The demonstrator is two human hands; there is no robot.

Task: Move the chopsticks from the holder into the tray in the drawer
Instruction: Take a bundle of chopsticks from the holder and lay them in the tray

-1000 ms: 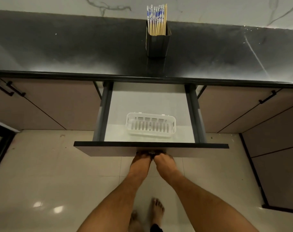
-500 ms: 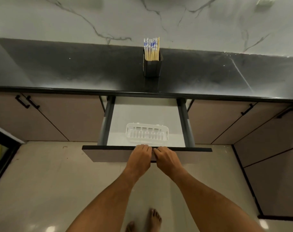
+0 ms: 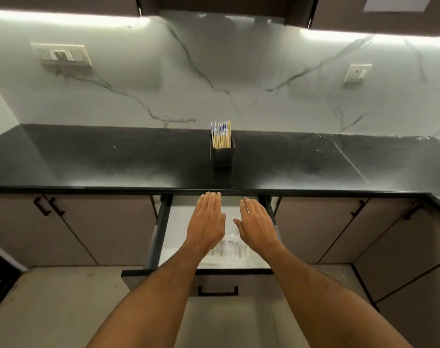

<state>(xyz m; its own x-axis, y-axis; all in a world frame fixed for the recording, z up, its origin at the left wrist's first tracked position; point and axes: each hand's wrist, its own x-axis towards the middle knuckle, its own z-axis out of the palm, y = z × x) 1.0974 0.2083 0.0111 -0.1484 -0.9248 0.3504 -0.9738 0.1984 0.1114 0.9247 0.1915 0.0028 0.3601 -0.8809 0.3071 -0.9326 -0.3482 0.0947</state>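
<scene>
The left hand (image 3: 206,223) and right hand (image 3: 257,224) are flat and open, holding nothing, above the open drawer (image 3: 161,232). The white tray (image 3: 230,249) lies in it. The chopsticks (image 3: 221,134) stand in the black holder (image 3: 222,156) on the table (image 3: 113,162).

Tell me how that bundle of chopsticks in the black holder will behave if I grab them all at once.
The chopsticks look thin, straight and stiff, so probably light and rigid. Packed loosely upright, they may fan out or slip from a one-handed grab. The holder is narrow and tall, so it might tip when they are pulled.
</scene>
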